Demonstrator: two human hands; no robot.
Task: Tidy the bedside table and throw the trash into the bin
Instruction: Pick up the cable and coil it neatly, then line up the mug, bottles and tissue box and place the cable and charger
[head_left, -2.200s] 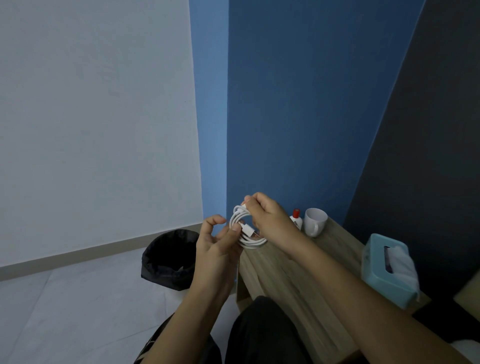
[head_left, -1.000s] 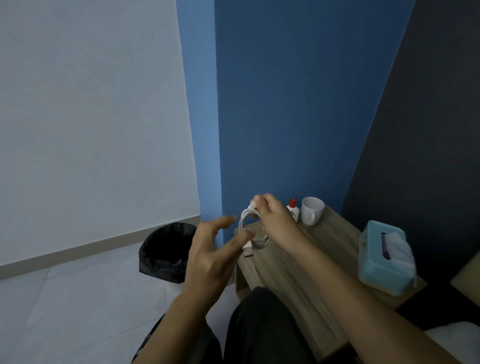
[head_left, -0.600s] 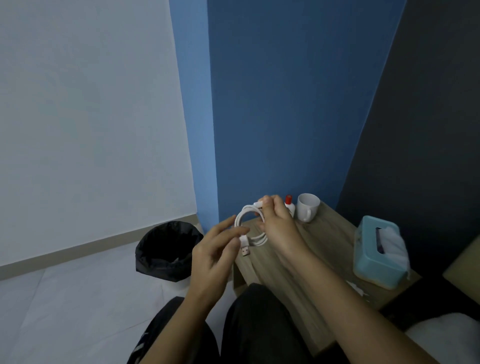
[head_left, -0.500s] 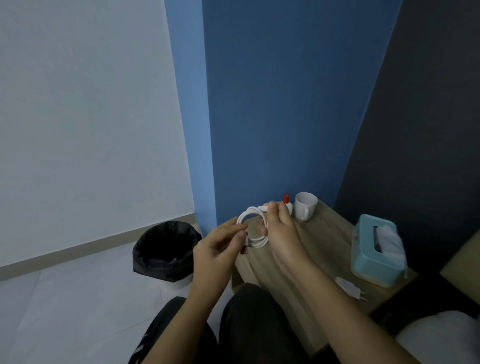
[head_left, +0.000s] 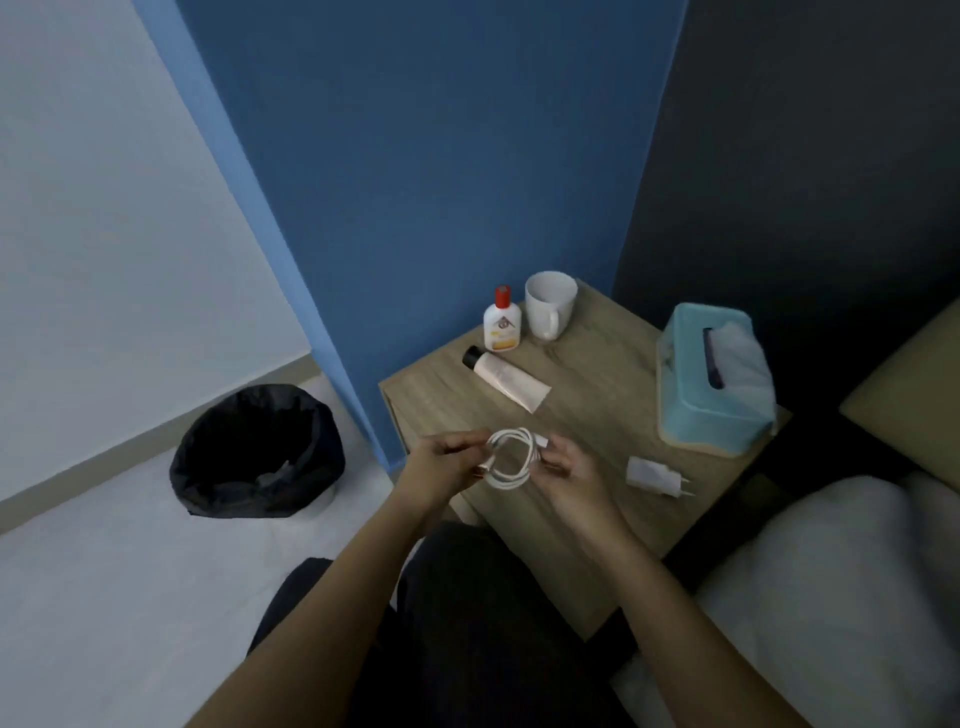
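Room: blue walls, pale floor; round black bin (head_left: 257, 452) sits left of the light wooden bedside table (head_left: 597, 415).
Hands: left hand (head_left: 441, 467) and right hand (head_left: 571, 473) each pinch one side of the coiled white cable (head_left: 511, 457), lower than before, over the table's front.
Table top: pale tube with a black cap (head_left: 506, 376) now shows; white charger plug (head_left: 654, 475) lies near the right hand.

No text can be read (the small bottle (head_left: 501, 325) bears a label, too blurred to make out)
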